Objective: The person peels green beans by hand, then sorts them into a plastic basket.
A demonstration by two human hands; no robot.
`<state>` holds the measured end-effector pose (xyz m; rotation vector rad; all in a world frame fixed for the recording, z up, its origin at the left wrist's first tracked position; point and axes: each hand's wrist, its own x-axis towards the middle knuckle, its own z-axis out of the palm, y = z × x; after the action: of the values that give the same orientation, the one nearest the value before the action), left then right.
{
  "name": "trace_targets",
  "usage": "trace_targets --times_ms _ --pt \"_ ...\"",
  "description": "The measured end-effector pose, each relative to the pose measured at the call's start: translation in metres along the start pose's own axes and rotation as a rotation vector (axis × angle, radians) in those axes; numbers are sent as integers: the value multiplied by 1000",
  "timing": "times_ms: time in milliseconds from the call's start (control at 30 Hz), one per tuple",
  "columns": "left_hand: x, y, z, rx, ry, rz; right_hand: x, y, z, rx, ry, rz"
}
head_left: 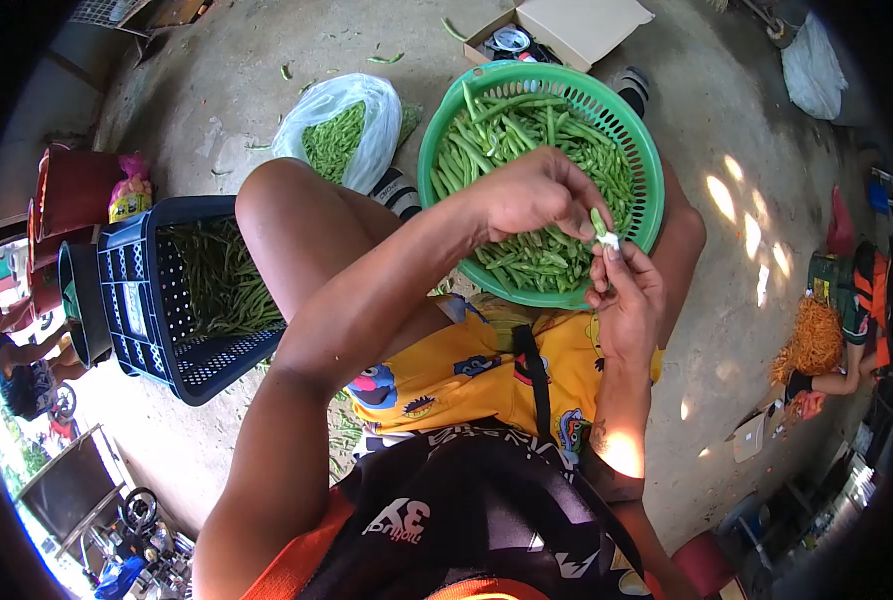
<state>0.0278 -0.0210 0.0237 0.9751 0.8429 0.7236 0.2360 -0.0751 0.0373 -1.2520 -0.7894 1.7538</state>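
Observation:
Over the green plastic basket (428, 165), my left hand (541, 195) is closed, its fingertips pinching a short green pod (597, 220). My right hand (628, 285) meets it from below, thumb and fingers closed around the pod's lower end. A small white piece (608, 240) shows at the right thumb tip; I cannot make out what it is. Many long green pods (511, 140) fill the basket, which sits between my knees. Smaller pods or pieces lie along its right side.
Left of the basket stands a clear plastic bag (381, 105) of small green pieces. A dark blue crate (156, 375) holds more pods beside my leg. Behind the basket lies an open cardboard box (586, 30). At right, another person sits near an orange heap (811, 340).

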Motion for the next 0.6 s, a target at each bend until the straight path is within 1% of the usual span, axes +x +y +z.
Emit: trace_targets --times_ms 33,100,133,167,200,233,267,300,367,400,433,467,500,533,567,600 --pt "1 -1 -5 0 -1 0 -2 -2 1 -22 -8 6" --pt "0 2 -17 -127 127 57 -2 -5 1 -43 -17 7" --pt "-2 6 -21 -81 172 84 0 -6 -1 -94 -9 0" --pt "-7 8 -24 -77 173 85 2 -6 -2 -145 0 -5" --pt "-14 14 -23 261 294 137 5 -7 -4 -144 2 -6" --pt "-17 17 -21 599 408 188 11 -9 -6 -333 20 -96" --pt "-17 9 -22 927 464 314 18 -11 -7 -524 37 -185" --pt "-17 4 -22 925 466 314 26 -14 -6 -526 36 -184" --pt "-18 -2 -20 1400 448 214 49 -23 1 -737 -8 -520" --pt "-19 -2 -21 1396 450 213 59 -27 5 -814 -2 -561" --pt "-19 1 -24 1331 474 254 70 -31 10 -816 -4 -562" --pt "-20 4 -28 1267 497 293 80 -33 16 -944 -15 -647" --pt "-20 7 -32 1268 500 292 91 -35 21 -1072 -26 -732" --pt "-19 10 -38 1176 572 341 106 -32 24 -1071 -29 -734" --pt "-19 13 -43 1082 642 388 121 -25 24 -1143 -86 -781" --pt "-20 16 -47 1063 667 415 132 -23 29 -1213 -145 -830"
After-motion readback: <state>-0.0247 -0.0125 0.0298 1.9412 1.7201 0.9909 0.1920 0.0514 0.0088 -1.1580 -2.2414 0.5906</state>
